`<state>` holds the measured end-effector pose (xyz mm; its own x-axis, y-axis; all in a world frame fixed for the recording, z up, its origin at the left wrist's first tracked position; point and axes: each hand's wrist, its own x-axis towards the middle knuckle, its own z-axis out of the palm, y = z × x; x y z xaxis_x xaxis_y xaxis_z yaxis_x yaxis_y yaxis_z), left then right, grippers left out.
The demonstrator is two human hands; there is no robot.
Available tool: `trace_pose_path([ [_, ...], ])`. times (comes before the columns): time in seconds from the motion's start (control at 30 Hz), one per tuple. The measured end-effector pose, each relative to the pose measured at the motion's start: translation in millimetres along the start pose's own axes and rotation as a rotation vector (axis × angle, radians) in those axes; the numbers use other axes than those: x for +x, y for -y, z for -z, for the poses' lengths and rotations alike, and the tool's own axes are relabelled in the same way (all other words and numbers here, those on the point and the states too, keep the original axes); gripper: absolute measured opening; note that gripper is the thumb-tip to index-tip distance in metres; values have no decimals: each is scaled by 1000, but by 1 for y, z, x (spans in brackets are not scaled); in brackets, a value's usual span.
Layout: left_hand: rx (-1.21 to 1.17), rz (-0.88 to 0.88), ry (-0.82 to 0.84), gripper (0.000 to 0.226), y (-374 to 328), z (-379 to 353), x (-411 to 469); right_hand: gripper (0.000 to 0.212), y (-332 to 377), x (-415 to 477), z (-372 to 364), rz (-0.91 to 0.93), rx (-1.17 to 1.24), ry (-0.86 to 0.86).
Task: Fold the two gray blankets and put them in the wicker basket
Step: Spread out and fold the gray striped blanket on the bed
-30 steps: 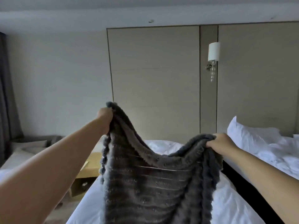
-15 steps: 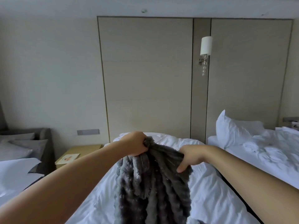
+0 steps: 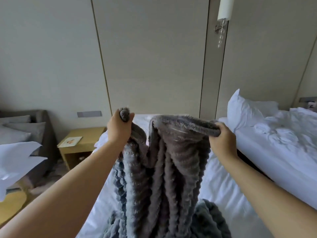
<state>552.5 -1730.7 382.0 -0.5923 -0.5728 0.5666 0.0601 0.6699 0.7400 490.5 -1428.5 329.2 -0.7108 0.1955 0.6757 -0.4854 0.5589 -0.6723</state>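
Centre frame: gray blanket (image 3: 164,169) hangs, long axis vertical, lower end on bed (image 3: 217,186). Top edge spans hands: left hand (image 3: 120,129) grips bunched corner, slightly higher; right hand (image 3: 221,143) clenches other end. At bottom, dark heap (image 3: 207,219), possibly second blanket. No wicker basket in view.

Bed (image 3: 223,184) w/ gray blanket (image 3: 212,220) heaped on it

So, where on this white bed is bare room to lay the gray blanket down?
Bare white sheet lies between the hanging fluffy gray ribbed blanket and the dark gap to the neighbouring bed. Near the bottom, heaped gray fabric crowds it.
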Motion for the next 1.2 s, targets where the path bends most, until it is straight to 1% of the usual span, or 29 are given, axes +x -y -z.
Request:
trace_pose_path([
  [0.03,38,68,44,27,24,-6,-14,10,-15,-21,-3,-52,-62,167],
  [0.07,124,132,155,30,53,-12,-34,9,-36,-48,-4,-165,-156,436],
  [0.13,347,300,488,37,119,-17,-84,3,-80,-105,3,-427,-480,1163],
  [0.17,446,392,633,39,151,-14,-113,6,-101,-134,10,-532,-650,1505],
  [0.2,521,480,742,42,181,-9,-142,15,-122,-161,18,-600,-782,1772],
  [0.23,568,559,822,44,206,-4,-168,23,-136,-184,26,-644,-877,1955],
  [0.27,586,626,884,45,226,1,-191,26,-150,-206,32,-653,-951,2032],
  [0.3,587,682,941,45,240,5,-211,22,-158,-222,37,-643,-985,2043],
  [0.37,582,764,1055,47,258,7,-239,23,-170,-248,41,-629,-995,1939],
  [0.4,575,801,1107,55,264,6,-250,24,-176,-258,40,-644,-985,1872],
  [0.43,572,839,1164,77,269,3,-259,24,-184,-266,37,-665,-970,1799],
  [0.47,570,869,1226,100,273,-1,-266,24,-193,-274,33,-711,-970,1679],
  [0.5,571,877,1298,112,276,-5,-272,23,-203,-282,29,-785,-949,1512],
  [0.53,572,843,1358,112,280,-10,-276,27,-212,-289,24,-894,-908,1320],
  [0.57,586,794,1395,103,281,-13,-277,29,-217,-292,19,-994,-861,1150],
  [0.63,635,670,1371,61,279,-19,-266,16,-211,-285,9,-1170,-731,895],
  [0.67,657,610,1317,38,274,-21,-254,24,-210,-276,2,-1236,-672,783],
  [0.7,654,560,1243,24,266,-23,-236,35,-206,-260,-7,-1248,-623,736],
  [0.73,613,521,1150,19,256,-25,-213,39,-199,-238,-19,-1207,-583,741],
  [0.8,478,439,927,19,225,-31,-152,36,-180,-173,-51,-1046,-528,802],
  [0.83,427,368,809,23,206,-34,-116,31,-163,-130,-68,-936,-501,806],
  [0.9,337,188,574,26,160,-35,-39,22,-108,-32,-94,-641,-444,735],
  [0.97,194,45,302,24,108,-25,33,18,-39,58,-98,-354,-255,515],
  [1.03,-26,-18,15,20,61,-6,86,15,24,119,-81,-129,25,207],
  [1.07,-126,-28,-96,20,45,5,104,15,44,136,-71,-21,116,91],
  [1.1,-188,-35,-170,22,35,14,116,16,56,145,-63,72,159,35],
  [1.13,-216,-47,-200,23,30,20,122,15,59,150,-58,133,142,33],
  [1.17,-206,-57,-196,22,30,24,125,11,51,149,-56,147,29,81],
  [1.2,-165,-69,-171,20,33,25,125,7,36,147,-57,114,-190,189],
])
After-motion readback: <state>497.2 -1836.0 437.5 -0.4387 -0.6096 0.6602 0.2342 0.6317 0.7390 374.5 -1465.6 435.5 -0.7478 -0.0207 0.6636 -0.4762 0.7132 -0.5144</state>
